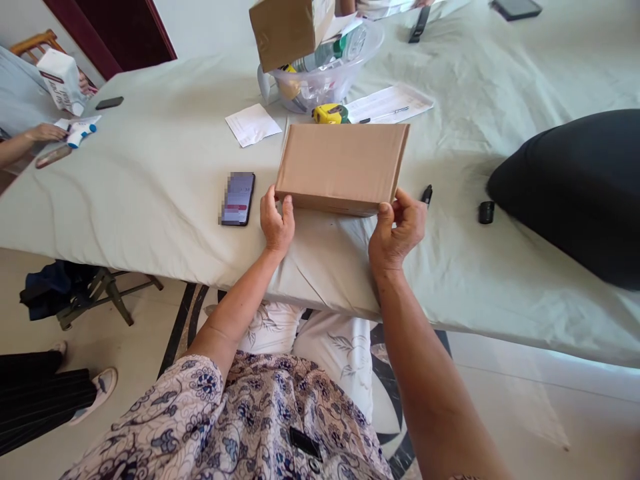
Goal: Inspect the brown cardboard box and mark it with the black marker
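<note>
The near edge of a flat brown cardboard box (343,167) is gripped at its two corners: the left hand (277,223) is closed on the near left corner, thumb and fingers pinching the edge, and the right hand (397,230) is closed on the near right corner in the same way. The box is lying on the pale green cloth of the table (165,180), directly in front of the person; no print or label can be made out on its visible faces.

Just to the left of the box a dark phone (239,198) is lying face up, its screen blurred so that nothing can be read. Beyond the box a yellow tape measure (330,113) is seen, with a white slip of paper (253,124) to its left and a printed sheet (390,103) to its right; the writing on both is too small to be read. A clear plastic bowl (325,73) holding assorted items stands behind them. A black marker (427,195) lies just right of the right hand, and a large black cushion (575,190) occupies the right side. At the far left, another person's hand (45,132) rests by a white carton (63,80) whose lettering cannot be read.
</note>
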Action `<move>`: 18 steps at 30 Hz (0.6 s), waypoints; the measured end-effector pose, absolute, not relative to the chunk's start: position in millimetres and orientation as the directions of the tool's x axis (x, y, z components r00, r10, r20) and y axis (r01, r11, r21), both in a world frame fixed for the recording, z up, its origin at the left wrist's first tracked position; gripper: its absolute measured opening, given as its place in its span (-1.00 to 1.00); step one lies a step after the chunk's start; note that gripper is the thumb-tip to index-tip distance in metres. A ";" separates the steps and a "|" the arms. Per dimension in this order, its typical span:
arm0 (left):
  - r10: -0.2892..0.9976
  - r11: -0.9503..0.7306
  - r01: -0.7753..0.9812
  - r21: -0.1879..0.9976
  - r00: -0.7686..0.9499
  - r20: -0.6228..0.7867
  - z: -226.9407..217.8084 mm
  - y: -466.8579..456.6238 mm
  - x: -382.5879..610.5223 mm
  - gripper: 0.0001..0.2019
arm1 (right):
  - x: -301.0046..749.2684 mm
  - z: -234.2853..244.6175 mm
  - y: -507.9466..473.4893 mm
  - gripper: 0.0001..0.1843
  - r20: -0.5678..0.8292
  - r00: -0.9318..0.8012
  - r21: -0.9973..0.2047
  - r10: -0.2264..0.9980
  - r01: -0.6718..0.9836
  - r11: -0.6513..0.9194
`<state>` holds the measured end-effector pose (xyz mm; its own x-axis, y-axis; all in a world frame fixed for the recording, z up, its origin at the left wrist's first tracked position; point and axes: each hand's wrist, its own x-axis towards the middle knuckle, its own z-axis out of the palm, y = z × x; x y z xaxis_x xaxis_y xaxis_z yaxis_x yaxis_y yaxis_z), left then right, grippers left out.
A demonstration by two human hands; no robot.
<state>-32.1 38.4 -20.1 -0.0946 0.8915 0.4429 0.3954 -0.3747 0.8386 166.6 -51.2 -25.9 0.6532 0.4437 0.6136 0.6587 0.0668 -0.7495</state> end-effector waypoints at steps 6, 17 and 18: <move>0.878 -0.383 0.376 0.844 -0.137 0.459 -10.7 33.3 -31.8 -0.12 | 164.1 -25.2 -52.9 -0.39 0.630 0.642 -0.742 0.436 0.663 0.096; 0.908 -0.339 0.381 0.860 -0.109 0.405 -15.9 35.3 -29.9 -0.05 | 163.8 -31.3 -49.4 -0.48 0.588 0.641 -0.789 0.493 0.588 0.177; 0.911 -0.333 0.379 0.863 -0.107 0.398 -14.9 34.8 -29.6 -0.07 | 163.4 -33.1 -48.3 -0.47 0.584 0.643 -0.792 0.495 0.584 0.175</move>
